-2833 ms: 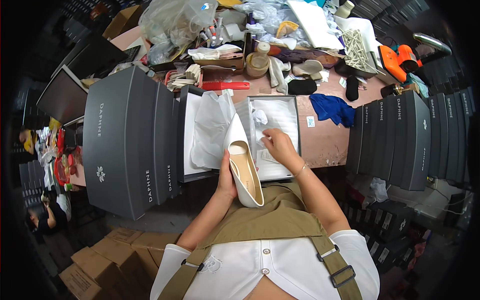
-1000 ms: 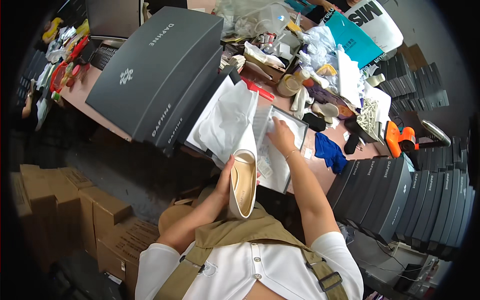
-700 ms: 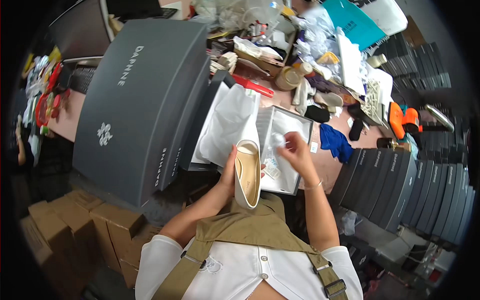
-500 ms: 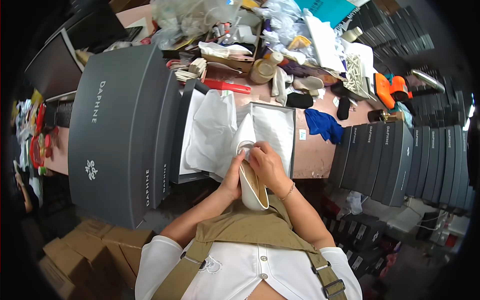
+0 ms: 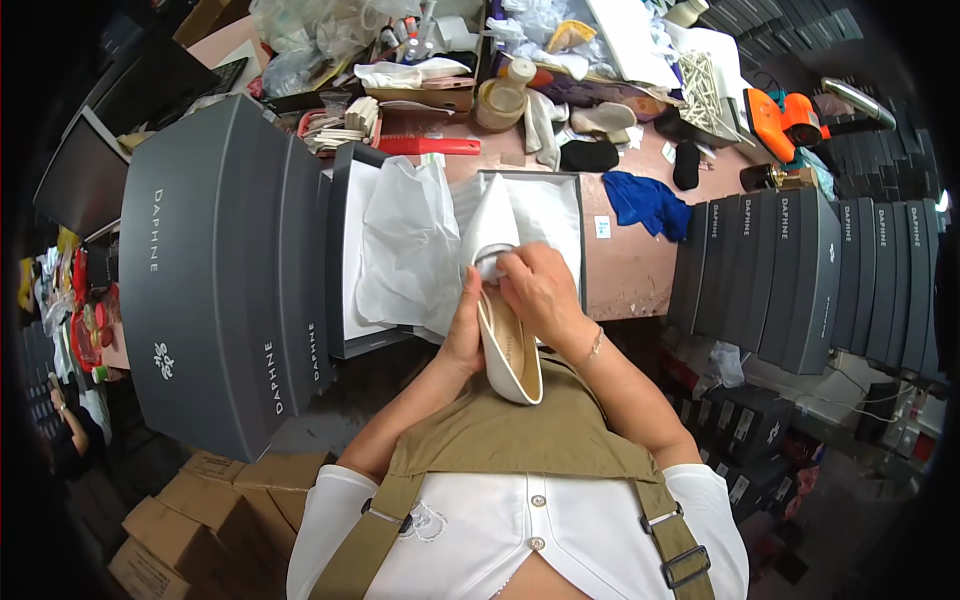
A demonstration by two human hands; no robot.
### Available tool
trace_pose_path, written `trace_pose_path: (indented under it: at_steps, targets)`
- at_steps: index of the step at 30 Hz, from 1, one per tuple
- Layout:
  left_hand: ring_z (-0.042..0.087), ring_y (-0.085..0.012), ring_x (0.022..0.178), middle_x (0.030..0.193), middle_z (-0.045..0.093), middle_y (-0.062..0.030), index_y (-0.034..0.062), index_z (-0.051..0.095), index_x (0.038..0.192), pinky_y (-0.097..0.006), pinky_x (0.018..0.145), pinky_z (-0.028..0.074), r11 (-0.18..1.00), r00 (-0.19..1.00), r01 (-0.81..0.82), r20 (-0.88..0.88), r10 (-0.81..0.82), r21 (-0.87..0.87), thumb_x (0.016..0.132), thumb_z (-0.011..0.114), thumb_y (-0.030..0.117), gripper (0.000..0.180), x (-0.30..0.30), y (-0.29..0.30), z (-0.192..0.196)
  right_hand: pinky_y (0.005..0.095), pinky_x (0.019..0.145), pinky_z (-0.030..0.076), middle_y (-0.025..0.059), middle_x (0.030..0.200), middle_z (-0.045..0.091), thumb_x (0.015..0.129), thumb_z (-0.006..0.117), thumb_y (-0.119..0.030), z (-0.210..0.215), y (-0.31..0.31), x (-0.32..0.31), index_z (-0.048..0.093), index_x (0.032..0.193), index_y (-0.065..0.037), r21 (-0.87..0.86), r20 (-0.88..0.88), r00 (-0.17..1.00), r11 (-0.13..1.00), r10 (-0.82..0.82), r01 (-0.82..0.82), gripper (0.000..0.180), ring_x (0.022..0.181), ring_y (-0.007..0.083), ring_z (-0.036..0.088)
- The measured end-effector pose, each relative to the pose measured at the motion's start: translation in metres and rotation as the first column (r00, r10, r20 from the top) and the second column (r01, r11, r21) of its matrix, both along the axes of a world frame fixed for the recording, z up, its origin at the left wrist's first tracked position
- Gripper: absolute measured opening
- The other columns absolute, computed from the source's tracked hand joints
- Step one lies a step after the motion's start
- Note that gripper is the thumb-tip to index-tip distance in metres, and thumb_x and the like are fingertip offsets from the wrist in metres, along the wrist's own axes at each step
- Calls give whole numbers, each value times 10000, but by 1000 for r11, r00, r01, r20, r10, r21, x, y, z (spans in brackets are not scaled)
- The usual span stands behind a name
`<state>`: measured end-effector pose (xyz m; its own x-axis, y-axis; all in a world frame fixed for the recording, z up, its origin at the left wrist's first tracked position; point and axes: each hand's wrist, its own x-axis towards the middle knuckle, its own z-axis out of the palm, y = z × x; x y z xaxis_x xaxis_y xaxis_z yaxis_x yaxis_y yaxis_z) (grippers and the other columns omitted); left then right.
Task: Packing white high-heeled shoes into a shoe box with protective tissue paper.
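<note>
Head view: right grip (image 5: 545,295), earlier over the open dark-grey cardboard box (image 5: 545,174), now sits at the white pointed-toe shoe's (image 5: 488,220) mouth, fingertips apparently pinched on a pale crumpled wad (image 5: 489,267). Left grip (image 5: 463,335) clamps shoe's side. Shoe between grips, box beyond; handling shifts shoeward.

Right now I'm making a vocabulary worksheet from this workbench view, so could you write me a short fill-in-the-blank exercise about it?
1. The left hand holds a pointed-toe pump whose outside is colored ____.
2. The right hand has its fingertips in the pump's opening, at the end nearer the ____ than the heel.
3. A bracelet circles the person's right ____.
4. The crumpled cloth between the open shoebox and the right-hand row of dark shoeboxes is ____.

Missing words: white; toe; wrist; blue.
</note>
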<state>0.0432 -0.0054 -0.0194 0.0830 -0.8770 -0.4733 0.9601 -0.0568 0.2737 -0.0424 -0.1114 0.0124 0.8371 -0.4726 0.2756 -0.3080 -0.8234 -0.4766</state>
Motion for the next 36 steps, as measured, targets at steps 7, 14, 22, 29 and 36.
trace_pose_path:
  at_steps: [7,14,22,29,36]
  targets:
    - [594,-184,958,1099,567,-97,36,448,1255,-324,800,513,997,994,11,106,-4,-70,891,391,678,740,9,0,2,370,634,416,54,746,532,672,752,-142,9,3,-10,585,834,-104,-31,-57,996,997,-74,73,235,701,252,546]
    - [493,-229,1188,1302,477,-126,9,355,1369,-372,993,418,991,979,46,201,-20,-128,857,362,737,890,11,8,8,336,541,383,21,643,449,641,687,-107,7,16,-3,493,675,-115,-128,40,999,991,27,-22,197,589,197,512]
    - [535,-228,1142,1288,501,-130,4,351,1369,-375,957,448,986,962,32,271,13,-162,811,367,786,960,17,2,13,319,576,395,19,710,468,650,685,-120,28,7,-5,545,819,-115,-88,45,995,992,-91,95,219,660,185,530]
    - [522,-261,1152,1286,483,-140,40,302,1397,-406,947,460,983,991,-4,134,29,-182,895,287,707,835,9,-7,11,405,728,435,152,1021,549,684,768,-195,19,-16,-1,333,1415,-81,186,42,984,969,-175,164,858,841,320,559]
    - [523,-248,1146,1268,494,-136,44,341,1368,-399,956,448,998,997,47,64,-45,-36,909,232,696,805,-3,2,9,370,721,434,95,914,572,688,732,-173,35,-6,-6,529,1217,-77,-49,-69,993,995,-95,92,575,890,263,556]
